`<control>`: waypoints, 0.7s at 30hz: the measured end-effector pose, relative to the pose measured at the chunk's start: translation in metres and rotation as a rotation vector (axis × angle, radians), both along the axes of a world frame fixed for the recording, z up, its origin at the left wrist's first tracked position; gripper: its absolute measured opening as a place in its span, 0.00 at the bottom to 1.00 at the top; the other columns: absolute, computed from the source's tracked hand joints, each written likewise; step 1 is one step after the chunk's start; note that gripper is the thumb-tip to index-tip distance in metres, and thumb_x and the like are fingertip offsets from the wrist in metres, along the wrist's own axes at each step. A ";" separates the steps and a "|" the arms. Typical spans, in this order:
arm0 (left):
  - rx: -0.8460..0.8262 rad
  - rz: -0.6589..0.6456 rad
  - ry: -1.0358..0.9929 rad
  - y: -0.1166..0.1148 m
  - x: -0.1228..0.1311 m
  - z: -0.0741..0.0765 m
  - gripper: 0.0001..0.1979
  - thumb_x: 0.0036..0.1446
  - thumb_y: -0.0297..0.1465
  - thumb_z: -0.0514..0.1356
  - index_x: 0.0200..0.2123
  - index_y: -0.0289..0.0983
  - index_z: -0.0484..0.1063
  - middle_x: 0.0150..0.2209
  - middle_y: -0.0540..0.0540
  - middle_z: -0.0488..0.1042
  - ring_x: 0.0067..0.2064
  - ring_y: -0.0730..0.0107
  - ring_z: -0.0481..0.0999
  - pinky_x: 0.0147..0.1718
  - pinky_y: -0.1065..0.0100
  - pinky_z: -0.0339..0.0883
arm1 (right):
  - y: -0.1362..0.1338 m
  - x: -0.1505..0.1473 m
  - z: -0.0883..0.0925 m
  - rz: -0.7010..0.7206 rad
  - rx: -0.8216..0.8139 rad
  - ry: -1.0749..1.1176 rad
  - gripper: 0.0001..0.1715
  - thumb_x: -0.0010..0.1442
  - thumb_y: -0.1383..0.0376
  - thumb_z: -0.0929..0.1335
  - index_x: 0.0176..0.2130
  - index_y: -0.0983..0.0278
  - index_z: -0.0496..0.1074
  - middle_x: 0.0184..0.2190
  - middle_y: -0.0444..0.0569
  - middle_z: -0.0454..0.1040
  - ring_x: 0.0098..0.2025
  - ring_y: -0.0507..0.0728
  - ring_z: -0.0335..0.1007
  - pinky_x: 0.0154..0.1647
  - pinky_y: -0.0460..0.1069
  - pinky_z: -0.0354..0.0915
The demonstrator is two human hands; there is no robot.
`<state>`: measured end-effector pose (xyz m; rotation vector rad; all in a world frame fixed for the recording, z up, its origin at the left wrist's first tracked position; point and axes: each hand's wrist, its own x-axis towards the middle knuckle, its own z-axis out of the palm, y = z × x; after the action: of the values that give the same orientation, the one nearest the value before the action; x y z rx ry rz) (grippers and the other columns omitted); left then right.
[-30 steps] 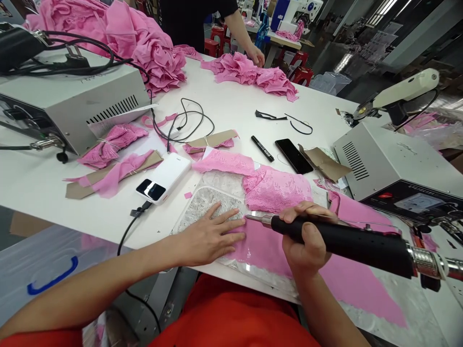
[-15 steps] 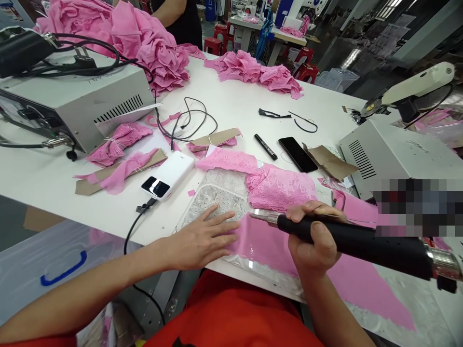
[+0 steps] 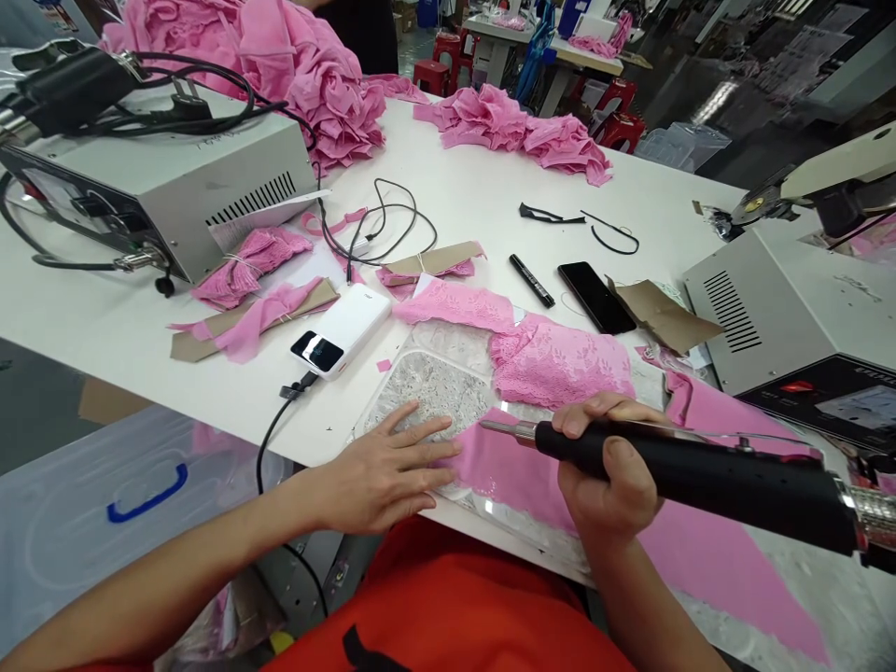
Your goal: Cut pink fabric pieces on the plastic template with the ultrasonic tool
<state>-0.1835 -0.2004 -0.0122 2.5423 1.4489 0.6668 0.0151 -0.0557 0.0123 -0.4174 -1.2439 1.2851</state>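
Note:
My right hand point(image 3: 616, 471) is wrapped round a thick black handheld tool point(image 3: 672, 462) with a slim pointed metal tip. The tool lies nearly level, its tip over the left part of a pink fabric piece point(image 3: 522, 481). Whether the tip touches the cloth I cannot tell. My left hand point(image 3: 392, 467) rests flat with fingers spread, fingertips at the fabric's left edge. Under the fabric lies a clear, mottled plate point(image 3: 427, 387). Just beyond the tool is a pink lace piece point(image 3: 560, 359). My right hand and the tool hide part of the fabric.
A white power bank point(image 3: 350, 327), black marker point(image 3: 532, 280) and phone point(image 3: 595, 297) lie on the table. Grey machine boxes stand left point(image 3: 231, 187) and right point(image 3: 791, 299). Pink cloth heaps point(image 3: 308, 84) fill the back. A lidded plastic bin point(image 3: 84, 504) is below left.
The camera view has shifted, so the table things appear farther right. The tool's tip has moved slightly left and nearer me over the fabric. My left hand has slid slightly left.

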 end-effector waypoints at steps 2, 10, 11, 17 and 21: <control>0.004 0.002 -0.001 0.000 0.000 0.000 0.16 0.67 0.33 0.53 0.54 0.39 0.70 0.60 0.47 0.68 0.68 0.60 0.56 0.69 0.51 0.35 | 0.000 -0.001 0.000 0.000 0.004 -0.001 0.08 0.52 0.68 0.66 0.36 0.62 0.70 0.32 0.42 0.69 0.25 0.49 0.67 0.30 0.50 0.68; -0.010 -0.014 -0.016 0.000 -0.001 -0.003 0.16 0.65 0.32 0.55 0.55 0.38 0.70 0.60 0.46 0.69 0.68 0.59 0.54 0.69 0.50 0.33 | 0.000 -0.001 0.000 0.006 0.007 -0.039 0.05 0.52 0.70 0.66 0.33 0.62 0.68 0.32 0.42 0.69 0.27 0.50 0.68 0.31 0.51 0.68; -0.014 -0.016 -0.017 0.000 -0.001 -0.003 0.16 0.65 0.32 0.55 0.55 0.38 0.70 0.60 0.46 0.69 0.68 0.59 0.54 0.69 0.50 0.33 | -0.001 -0.001 0.001 0.001 0.007 -0.038 0.06 0.52 0.70 0.66 0.33 0.62 0.68 0.31 0.42 0.69 0.27 0.50 0.68 0.31 0.51 0.69; -0.006 -0.024 -0.019 -0.004 -0.001 0.001 0.16 0.65 0.33 0.54 0.54 0.38 0.71 0.60 0.46 0.68 0.68 0.58 0.54 0.69 0.50 0.33 | -0.005 -0.001 0.004 0.010 -0.011 -0.015 0.07 0.52 0.69 0.66 0.35 0.62 0.69 0.32 0.43 0.69 0.26 0.50 0.67 0.31 0.50 0.68; -0.003 -0.016 -0.017 -0.009 -0.002 0.004 0.15 0.66 0.32 0.54 0.53 0.38 0.71 0.60 0.46 0.68 0.69 0.59 0.54 0.69 0.49 0.35 | -0.009 -0.002 0.004 0.064 -0.010 -0.011 0.07 0.53 0.69 0.66 0.36 0.62 0.69 0.32 0.43 0.68 0.26 0.49 0.67 0.31 0.50 0.68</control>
<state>-0.1850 -0.2098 -0.0083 2.5369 1.4221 0.6814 0.0128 -0.0651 0.0161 -0.3946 -1.2700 1.3454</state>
